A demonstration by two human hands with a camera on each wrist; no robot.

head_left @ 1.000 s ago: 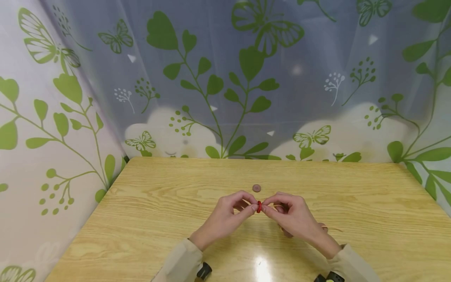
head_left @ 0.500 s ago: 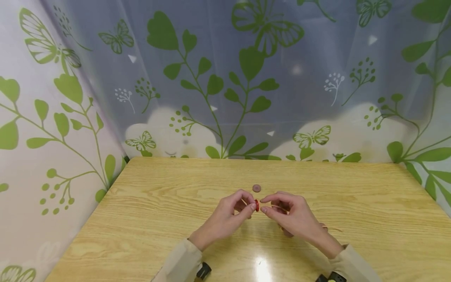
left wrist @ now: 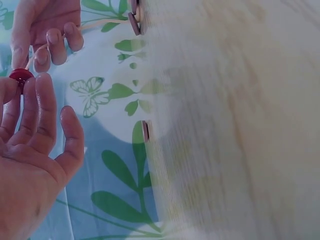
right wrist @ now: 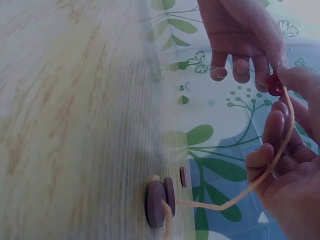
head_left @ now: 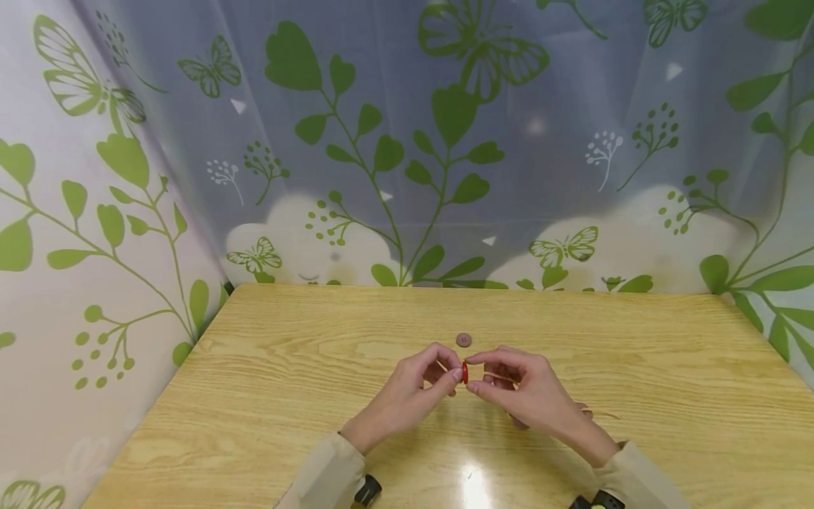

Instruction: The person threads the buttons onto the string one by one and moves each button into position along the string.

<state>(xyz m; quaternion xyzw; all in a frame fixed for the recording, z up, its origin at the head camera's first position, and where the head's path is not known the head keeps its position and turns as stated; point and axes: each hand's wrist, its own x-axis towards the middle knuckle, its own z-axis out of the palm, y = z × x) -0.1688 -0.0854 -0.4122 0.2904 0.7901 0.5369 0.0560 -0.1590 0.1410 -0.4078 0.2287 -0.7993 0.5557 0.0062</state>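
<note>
In the head view my left hand (head_left: 416, 389) pinches a red button (head_left: 466, 372) between thumb and forefinger, the disc standing on edge above the table. My right hand (head_left: 524, 382) has its thumb and forefinger at the button's opposite rim, spread to its width. A pale orange cord (right wrist: 287, 135) runs from the red button (right wrist: 275, 85) across the curled fingers of the right hand, then down to two brown buttons (right wrist: 156, 204) on the table. The right forearm partly covers those buttons in the head view.
A loose brown button (head_left: 463, 340) lies flat on the wood-grain table (head_left: 305, 367), just beyond the hands. Behind the table hangs a leaf-and-butterfly patterned curtain (head_left: 547, 162). The cord's free end (head_left: 607, 415) lies right of the right wrist.
The right thumb and forefinger parted from the red button and now span its rim, wider apart than at first. The left hand stays nearly still with the button.
</note>
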